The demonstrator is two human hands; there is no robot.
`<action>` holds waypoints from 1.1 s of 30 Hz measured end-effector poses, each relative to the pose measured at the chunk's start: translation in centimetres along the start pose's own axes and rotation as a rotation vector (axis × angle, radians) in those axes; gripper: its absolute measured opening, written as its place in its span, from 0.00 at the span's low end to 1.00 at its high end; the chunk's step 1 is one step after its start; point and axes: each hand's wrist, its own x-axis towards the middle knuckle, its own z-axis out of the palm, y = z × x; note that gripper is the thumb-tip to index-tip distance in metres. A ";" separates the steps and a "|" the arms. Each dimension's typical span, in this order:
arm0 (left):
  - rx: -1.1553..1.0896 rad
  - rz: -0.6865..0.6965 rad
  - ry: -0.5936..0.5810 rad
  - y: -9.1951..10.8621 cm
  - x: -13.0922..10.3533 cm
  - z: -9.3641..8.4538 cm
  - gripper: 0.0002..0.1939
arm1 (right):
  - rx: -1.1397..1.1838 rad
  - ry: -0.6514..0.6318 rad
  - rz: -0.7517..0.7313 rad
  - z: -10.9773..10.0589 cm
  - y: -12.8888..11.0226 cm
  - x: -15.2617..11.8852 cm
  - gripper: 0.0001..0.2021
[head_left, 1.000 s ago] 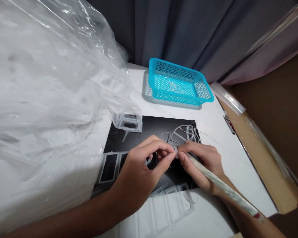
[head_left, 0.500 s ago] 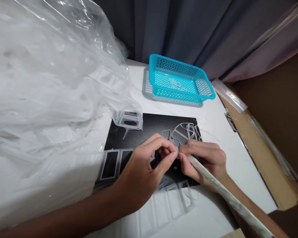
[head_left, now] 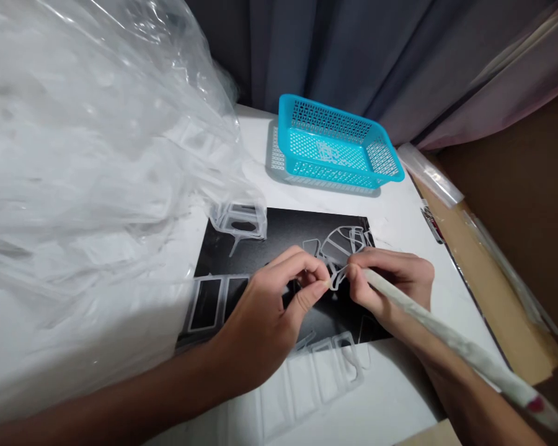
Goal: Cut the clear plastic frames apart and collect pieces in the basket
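Hands: left (head_left: 265, 313), right (head_left: 395, 285) pinch clear frame (head_left: 338, 277).

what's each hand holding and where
Left hand pinches the small clear plastic frame piece at its left edge; right hand grips the long pale stick tool near its tip.

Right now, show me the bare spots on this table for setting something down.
Bare white table lies between the blue basket and the black mat, and right of the mat toward the edge. The mat is crowded: both hands, left and right, work amid clear plastic frames. The plastic bag fills the left.
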 end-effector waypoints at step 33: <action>-0.231 -0.047 0.078 -0.2 -0.3 -0.4 0.07 | -0.624 0.122 0.252 -8.6 6.5 2.5 0.28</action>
